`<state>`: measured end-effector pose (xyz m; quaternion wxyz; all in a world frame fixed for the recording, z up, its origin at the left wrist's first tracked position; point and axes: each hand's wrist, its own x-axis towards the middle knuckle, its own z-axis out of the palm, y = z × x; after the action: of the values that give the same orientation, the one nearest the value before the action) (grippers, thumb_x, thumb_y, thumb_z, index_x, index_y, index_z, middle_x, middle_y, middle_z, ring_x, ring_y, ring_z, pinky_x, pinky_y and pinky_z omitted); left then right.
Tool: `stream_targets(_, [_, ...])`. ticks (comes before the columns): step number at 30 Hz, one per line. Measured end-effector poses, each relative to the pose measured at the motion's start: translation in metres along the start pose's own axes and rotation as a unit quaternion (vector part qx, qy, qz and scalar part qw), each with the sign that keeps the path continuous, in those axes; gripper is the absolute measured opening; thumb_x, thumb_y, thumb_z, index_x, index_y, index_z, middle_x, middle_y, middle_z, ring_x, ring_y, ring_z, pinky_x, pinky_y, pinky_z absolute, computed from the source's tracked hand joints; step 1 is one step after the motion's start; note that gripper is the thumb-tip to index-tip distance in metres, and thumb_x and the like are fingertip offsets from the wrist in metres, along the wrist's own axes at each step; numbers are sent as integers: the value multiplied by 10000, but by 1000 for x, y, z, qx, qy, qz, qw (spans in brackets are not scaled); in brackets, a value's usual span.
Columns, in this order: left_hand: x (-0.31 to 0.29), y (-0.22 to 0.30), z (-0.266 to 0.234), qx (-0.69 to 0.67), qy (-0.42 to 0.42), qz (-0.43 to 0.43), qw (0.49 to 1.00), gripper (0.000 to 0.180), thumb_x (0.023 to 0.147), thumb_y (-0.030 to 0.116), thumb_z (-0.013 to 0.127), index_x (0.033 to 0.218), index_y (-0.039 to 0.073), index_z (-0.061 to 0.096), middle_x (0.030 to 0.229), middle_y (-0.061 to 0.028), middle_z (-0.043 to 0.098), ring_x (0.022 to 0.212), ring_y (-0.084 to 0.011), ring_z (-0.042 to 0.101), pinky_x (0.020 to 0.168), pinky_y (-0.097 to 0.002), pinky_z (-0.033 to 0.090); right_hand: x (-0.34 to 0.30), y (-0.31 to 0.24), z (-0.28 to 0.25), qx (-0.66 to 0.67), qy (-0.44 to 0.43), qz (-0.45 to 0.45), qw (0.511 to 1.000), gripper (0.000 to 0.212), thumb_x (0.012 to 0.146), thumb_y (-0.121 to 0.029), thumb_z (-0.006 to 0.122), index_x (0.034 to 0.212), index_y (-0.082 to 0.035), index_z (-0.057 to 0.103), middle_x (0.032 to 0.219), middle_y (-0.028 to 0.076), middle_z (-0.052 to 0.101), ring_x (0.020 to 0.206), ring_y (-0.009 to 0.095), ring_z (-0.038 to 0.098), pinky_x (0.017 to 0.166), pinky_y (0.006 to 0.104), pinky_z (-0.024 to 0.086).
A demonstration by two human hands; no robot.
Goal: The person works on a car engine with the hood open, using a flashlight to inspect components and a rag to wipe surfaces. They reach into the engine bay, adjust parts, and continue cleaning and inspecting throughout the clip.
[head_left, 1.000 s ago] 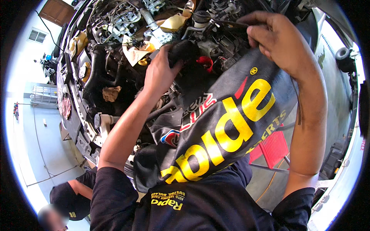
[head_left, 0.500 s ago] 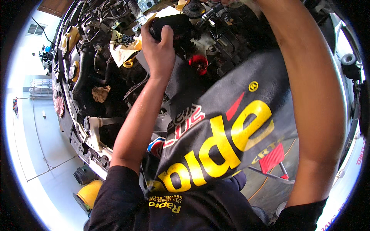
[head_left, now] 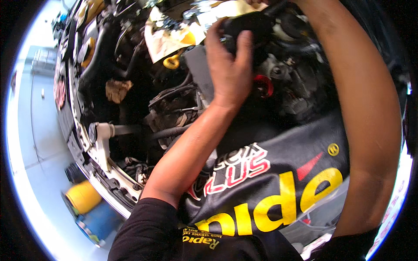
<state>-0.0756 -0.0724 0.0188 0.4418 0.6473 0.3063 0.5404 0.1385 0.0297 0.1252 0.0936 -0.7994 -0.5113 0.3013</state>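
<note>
My left hand (head_left: 230, 71) is wrapped round a dark, rounded black part (head_left: 249, 27) over the engine bay, thumb on its right side. Beneath that hand is a flat grey-black panel (head_left: 199, 69). At the top edge only a bit of my right hand (head_left: 256, 2) shows, beyond the black part; most of it is cut off, so its grip is hidden. Just right of my left wrist sits a red ring-shaped part (head_left: 264, 86). A yellow ring handle (head_left: 171, 61) lies to the left, below a cream sheet (head_left: 167, 41) with small dark parts on it.
A black fender cover (head_left: 278, 174) with large yellow lettering drapes over the near edge, against my body. On the left are a white reservoir neck (head_left: 102, 139) and a crumpled brown rag (head_left: 117, 90). Yellow (head_left: 82, 198) and blue drums (head_left: 100, 224) stand on the floor outside.
The view has shifted, so the engine bay sits differently in the picture. My left hand, still round the black part, appears farther right and lower. The blue drum has come into sight.
</note>
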Motion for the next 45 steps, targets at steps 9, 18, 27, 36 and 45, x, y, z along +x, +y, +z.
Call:
stream_targets(9, [7,2,-4,-78,26,27,996,469,958,136,682,1368,1,500,1139,-222,529,1061,-390,552,975,-441,445,-45,-55,27,69,66,-32,995,411,833,52,529,1213,103,676,748,153,709,533,207,632,442,336,450])
stream_targets(18, [7,-3,0,-83,44,44,995,452,949,146,708,1339,2,528,1171,-204,575,1089,-359,584,976,-415,463,6,-50,38,-174,13,-6,985,282,868,12,502,935,78,768,780,174,757,598,250,729,532,395,588])
stream_targets(27, [5,-5,0,-48,40,55,997,461,968,180,704,1348,-4,519,1171,-196,595,1059,-330,616,949,-404,488,16,-43,29,-219,16,-40,975,310,879,24,540,1096,1,759,857,121,779,632,219,715,527,383,578])
stream_targets(36, [6,-5,1,-76,45,48,995,449,958,164,708,1328,-8,521,1158,-194,592,1056,-325,611,953,-397,483,-6,-36,20,-277,31,-163,946,401,845,-5,652,1243,1,709,983,164,776,762,228,730,659,358,579])
stream_targets(45, [6,-2,-2,-112,64,62,990,437,919,117,699,1302,-12,531,1161,-186,584,1059,-324,605,959,-386,478,-3,-22,33,-215,81,-85,969,562,716,-18,790,1265,32,680,989,174,773,815,234,732,718,349,576])
